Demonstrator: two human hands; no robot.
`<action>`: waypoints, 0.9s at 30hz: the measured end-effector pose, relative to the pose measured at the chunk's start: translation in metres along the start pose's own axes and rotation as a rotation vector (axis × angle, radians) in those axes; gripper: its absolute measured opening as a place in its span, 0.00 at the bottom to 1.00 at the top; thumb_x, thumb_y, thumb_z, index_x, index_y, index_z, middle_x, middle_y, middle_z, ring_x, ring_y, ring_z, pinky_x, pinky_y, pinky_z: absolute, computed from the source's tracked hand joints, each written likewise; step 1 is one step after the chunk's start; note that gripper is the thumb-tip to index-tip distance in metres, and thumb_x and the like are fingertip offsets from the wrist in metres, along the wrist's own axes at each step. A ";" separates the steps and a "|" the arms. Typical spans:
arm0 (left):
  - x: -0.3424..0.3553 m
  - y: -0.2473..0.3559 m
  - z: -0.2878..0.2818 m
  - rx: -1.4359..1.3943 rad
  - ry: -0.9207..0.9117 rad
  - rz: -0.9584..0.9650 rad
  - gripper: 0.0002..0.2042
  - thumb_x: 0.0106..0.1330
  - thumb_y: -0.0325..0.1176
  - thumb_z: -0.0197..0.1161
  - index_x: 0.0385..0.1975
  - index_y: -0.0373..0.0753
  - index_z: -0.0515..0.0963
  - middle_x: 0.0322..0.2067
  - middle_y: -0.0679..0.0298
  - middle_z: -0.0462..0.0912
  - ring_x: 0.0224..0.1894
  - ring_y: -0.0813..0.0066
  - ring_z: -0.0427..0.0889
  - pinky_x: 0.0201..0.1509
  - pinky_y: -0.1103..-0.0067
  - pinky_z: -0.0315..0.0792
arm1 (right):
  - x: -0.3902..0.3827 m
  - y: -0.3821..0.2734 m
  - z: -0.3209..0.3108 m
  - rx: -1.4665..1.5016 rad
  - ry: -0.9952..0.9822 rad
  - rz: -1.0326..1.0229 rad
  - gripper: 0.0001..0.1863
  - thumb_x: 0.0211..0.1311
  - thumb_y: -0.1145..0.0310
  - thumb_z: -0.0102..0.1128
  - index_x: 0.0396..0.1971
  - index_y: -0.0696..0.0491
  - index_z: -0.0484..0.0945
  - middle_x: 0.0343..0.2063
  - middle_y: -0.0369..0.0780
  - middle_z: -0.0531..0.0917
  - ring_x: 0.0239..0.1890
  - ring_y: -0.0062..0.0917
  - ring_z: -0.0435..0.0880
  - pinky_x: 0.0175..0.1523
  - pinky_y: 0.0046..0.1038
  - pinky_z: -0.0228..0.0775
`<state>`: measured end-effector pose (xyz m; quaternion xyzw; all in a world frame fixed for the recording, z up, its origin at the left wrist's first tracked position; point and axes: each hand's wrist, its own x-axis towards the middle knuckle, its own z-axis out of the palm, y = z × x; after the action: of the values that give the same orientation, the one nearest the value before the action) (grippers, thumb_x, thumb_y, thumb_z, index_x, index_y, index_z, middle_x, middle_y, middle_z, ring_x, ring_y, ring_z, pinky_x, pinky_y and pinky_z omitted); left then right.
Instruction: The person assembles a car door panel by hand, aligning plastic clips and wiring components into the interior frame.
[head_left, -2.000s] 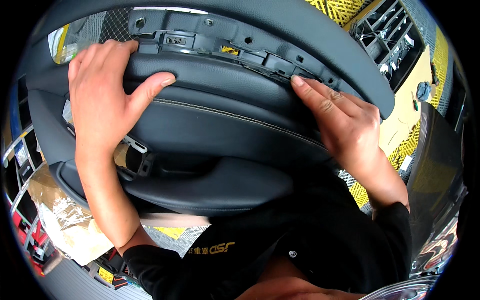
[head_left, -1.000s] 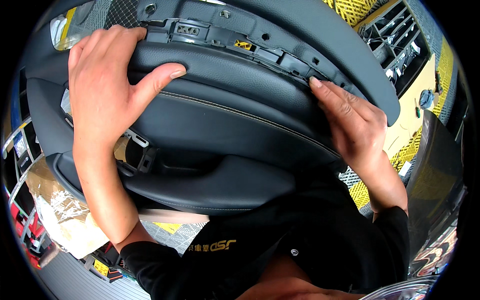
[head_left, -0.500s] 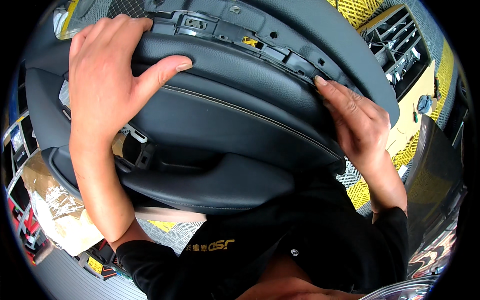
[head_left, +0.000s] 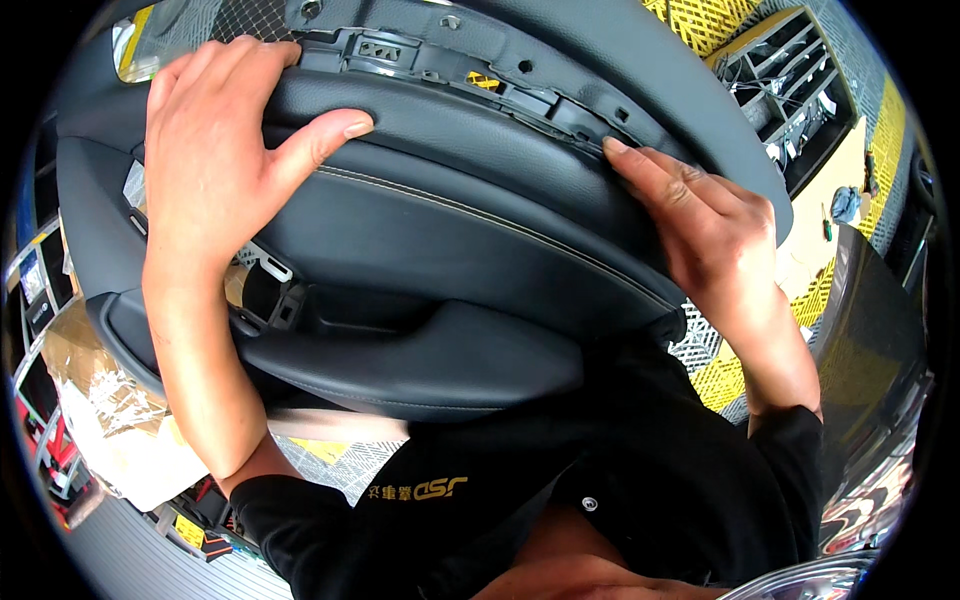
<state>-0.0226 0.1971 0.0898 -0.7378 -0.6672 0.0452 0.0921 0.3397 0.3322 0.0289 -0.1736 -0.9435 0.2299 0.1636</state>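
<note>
Door panel (head_left: 440, 235) lies before the person's black shirt (head_left: 600, 440), probably bulky but light, stiff under soft padding; its near armrest (head_left: 430, 365) looks the soundest hold. Beyond, the left hand's (head_left: 215, 160) grip spreads over the padded ridge (head_left: 470, 140); the right hand (head_left: 720, 230), fingers together, meets the slotted channel (head_left: 515, 95), pinching or not I cannot tell

We've got one clear bit of text: gold lettering (head_left: 417, 489) on the chest of the black shirt (head_left: 640, 440), Latin capitals plus Chinese characters. A small pale round disc (head_left: 590, 504) on the same shirt carries a mark we can't resolve. Yellow label (head_left: 188, 530) at lower left and dark package (head_left: 40, 312) on the left rack: print too small for us.
</note>
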 end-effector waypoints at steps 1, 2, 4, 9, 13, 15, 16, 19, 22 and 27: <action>0.000 0.000 0.000 -0.004 -0.007 -0.004 0.34 0.64 0.62 0.77 0.53 0.33 0.85 0.47 0.52 0.87 0.54 0.47 0.84 0.66 0.61 0.71 | 0.000 -0.001 0.001 -0.024 0.008 -0.007 0.26 0.64 0.86 0.70 0.62 0.54 0.90 0.48 0.47 0.95 0.43 0.40 0.97 0.50 0.35 0.89; 0.001 0.001 0.000 -0.007 -0.016 -0.009 0.34 0.64 0.62 0.77 0.53 0.33 0.85 0.47 0.52 0.87 0.55 0.47 0.84 0.66 0.61 0.71 | 0.000 -0.002 0.002 -0.030 0.010 -0.003 0.27 0.63 0.86 0.70 0.62 0.54 0.90 0.48 0.47 0.95 0.42 0.39 0.96 0.50 0.35 0.89; 0.002 0.002 -0.001 -0.008 -0.022 -0.010 0.34 0.64 0.61 0.77 0.53 0.33 0.85 0.47 0.52 0.87 0.55 0.47 0.84 0.66 0.61 0.71 | -0.002 -0.004 0.002 -0.041 0.014 0.007 0.29 0.60 0.86 0.70 0.63 0.53 0.90 0.49 0.46 0.95 0.40 0.38 0.96 0.48 0.35 0.89; 0.002 0.001 -0.003 -0.008 -0.008 -0.005 0.33 0.63 0.59 0.79 0.53 0.33 0.85 0.46 0.52 0.87 0.55 0.47 0.84 0.66 0.60 0.71 | -0.009 -0.003 0.006 -0.151 0.064 -0.049 0.34 0.53 0.86 0.70 0.63 0.53 0.90 0.52 0.44 0.95 0.33 0.33 0.92 0.42 0.32 0.86; 0.004 0.002 -0.004 -0.019 -0.004 0.006 0.33 0.62 0.58 0.80 0.53 0.33 0.85 0.46 0.53 0.88 0.55 0.47 0.84 0.65 0.60 0.71 | -0.009 -0.001 0.005 -0.219 0.102 -0.093 0.35 0.52 0.86 0.70 0.64 0.53 0.90 0.55 0.43 0.94 0.31 0.30 0.89 0.40 0.29 0.84; 0.004 0.002 -0.005 -0.014 -0.012 0.006 0.33 0.62 0.58 0.80 0.53 0.33 0.85 0.46 0.53 0.88 0.55 0.47 0.84 0.65 0.60 0.71 | -0.008 -0.004 0.002 -0.239 0.101 -0.100 0.35 0.51 0.87 0.70 0.64 0.54 0.90 0.56 0.43 0.94 0.31 0.29 0.89 0.40 0.29 0.84; 0.004 0.002 -0.006 -0.015 -0.016 0.005 0.33 0.62 0.58 0.80 0.53 0.33 0.85 0.46 0.53 0.88 0.55 0.47 0.84 0.65 0.60 0.71 | -0.009 -0.005 0.002 -0.220 0.094 -0.084 0.35 0.52 0.87 0.70 0.64 0.54 0.90 0.56 0.44 0.94 0.32 0.30 0.89 0.41 0.30 0.84; 0.006 0.003 -0.006 -0.018 -0.016 0.002 0.33 0.62 0.58 0.80 0.53 0.33 0.85 0.47 0.53 0.88 0.55 0.47 0.85 0.66 0.60 0.71 | -0.014 -0.007 0.005 -0.108 0.066 0.003 0.32 0.56 0.89 0.71 0.64 0.56 0.89 0.55 0.46 0.94 0.35 0.32 0.93 0.45 0.31 0.86; 0.006 0.003 -0.008 -0.015 -0.017 0.003 0.33 0.61 0.58 0.80 0.53 0.33 0.85 0.47 0.53 0.88 0.55 0.47 0.85 0.66 0.60 0.71 | -0.017 -0.001 0.017 0.040 0.170 0.038 0.27 0.61 0.84 0.73 0.62 0.54 0.90 0.50 0.47 0.94 0.38 0.37 0.95 0.46 0.33 0.88; 0.004 0.003 -0.007 -0.017 -0.007 0.004 0.33 0.61 0.58 0.80 0.53 0.33 0.85 0.47 0.52 0.88 0.55 0.47 0.85 0.66 0.60 0.71 | -0.015 -0.006 0.010 0.057 0.103 0.047 0.24 0.66 0.87 0.74 0.62 0.59 0.89 0.49 0.51 0.94 0.46 0.40 0.97 0.53 0.33 0.88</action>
<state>-0.0178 0.2003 0.0959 -0.7398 -0.6663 0.0424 0.0835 0.3475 0.3174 0.0196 -0.2026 -0.9226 0.2512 0.2111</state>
